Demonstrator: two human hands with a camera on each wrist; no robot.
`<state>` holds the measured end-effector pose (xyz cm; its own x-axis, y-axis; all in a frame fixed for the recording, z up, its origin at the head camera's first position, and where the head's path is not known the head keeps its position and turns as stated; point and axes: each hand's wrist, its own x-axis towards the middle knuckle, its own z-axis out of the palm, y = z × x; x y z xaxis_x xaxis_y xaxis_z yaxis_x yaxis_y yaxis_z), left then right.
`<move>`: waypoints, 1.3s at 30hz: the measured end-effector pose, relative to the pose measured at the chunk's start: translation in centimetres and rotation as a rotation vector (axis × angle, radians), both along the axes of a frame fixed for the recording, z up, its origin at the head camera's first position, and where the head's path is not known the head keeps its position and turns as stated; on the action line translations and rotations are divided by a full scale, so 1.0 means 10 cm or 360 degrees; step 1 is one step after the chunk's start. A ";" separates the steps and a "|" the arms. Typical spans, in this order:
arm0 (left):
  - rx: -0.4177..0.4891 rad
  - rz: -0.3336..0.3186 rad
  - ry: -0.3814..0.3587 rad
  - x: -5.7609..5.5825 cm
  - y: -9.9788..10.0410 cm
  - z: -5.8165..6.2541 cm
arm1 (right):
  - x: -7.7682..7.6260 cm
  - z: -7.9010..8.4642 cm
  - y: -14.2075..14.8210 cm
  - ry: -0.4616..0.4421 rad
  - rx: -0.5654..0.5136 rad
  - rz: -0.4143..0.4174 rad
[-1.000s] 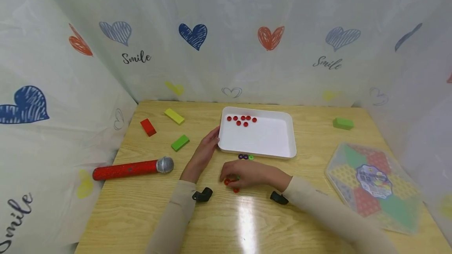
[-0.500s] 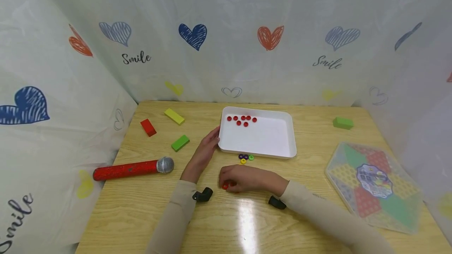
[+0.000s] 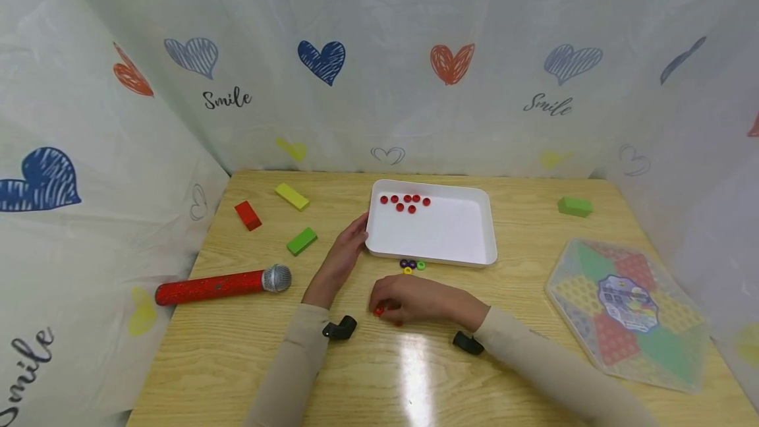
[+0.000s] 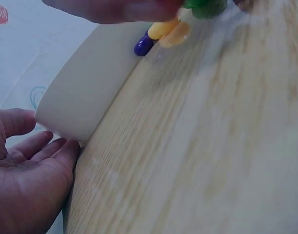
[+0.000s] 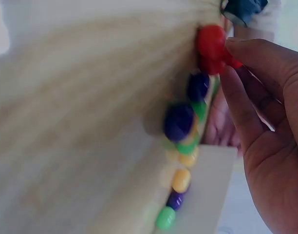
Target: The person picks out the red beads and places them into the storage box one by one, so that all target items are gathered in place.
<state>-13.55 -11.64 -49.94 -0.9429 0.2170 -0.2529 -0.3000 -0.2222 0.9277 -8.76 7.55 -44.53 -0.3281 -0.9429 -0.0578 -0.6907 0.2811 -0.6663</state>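
My right hand (image 3: 409,298) is low over the table in front of the white tray (image 3: 433,226). In the right wrist view its thumb and index finger pinch a red bead (image 5: 232,61), with another red bead (image 5: 211,41) against the fingertips. Purple, green and yellow beads lie beneath and beside this hand, partly hidden by it in the head view. My left hand (image 3: 344,252) rests at the tray's front left corner, fingers relaxed along the outer wall and thumb touching the corner. Several red beads (image 3: 407,198) sit inside the tray, towards its back left.
Two purple beads (image 3: 408,263), a green bead (image 3: 421,265) and a yellow bead (image 3: 408,271) lie by the tray's front wall. Leftward are a red microphone (image 3: 222,285) and red (image 3: 248,215), yellow (image 3: 292,196) and green blocks (image 3: 302,241). A patterned hexagonal case (image 3: 628,312) and another green block (image 3: 575,207) lie right.
My right hand has drawn slightly back from the tray, uncovering the yellow bead, and its fingers have shifted among the red beads. My left hand stays at the tray corner.
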 end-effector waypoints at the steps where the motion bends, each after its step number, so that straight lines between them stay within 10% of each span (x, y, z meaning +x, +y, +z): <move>1: 0.0000 0.0002 0.0001 0.00 0.00 0.00 | -0.01 0.01 0.01 -0.0003 -0.0012 -0.0016; 23: -0.0008 0.0028 -0.0018 0.01 0.00 0.00 | -0.88 0.43 0.52 0.0013 -0.0146 -0.0509; 39: -0.0005 0.0026 0.0030 0.02 0.00 -0.02 | -1.54 0.32 0.89 0.0032 -0.0011 -0.0888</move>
<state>-13.39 -11.59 -50.17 -0.9508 0.2007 -0.2359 -0.2789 -0.2240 0.9338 -24.14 16.50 -41.35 -0.7784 -0.6264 -0.0409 -0.4512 0.6035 -0.6574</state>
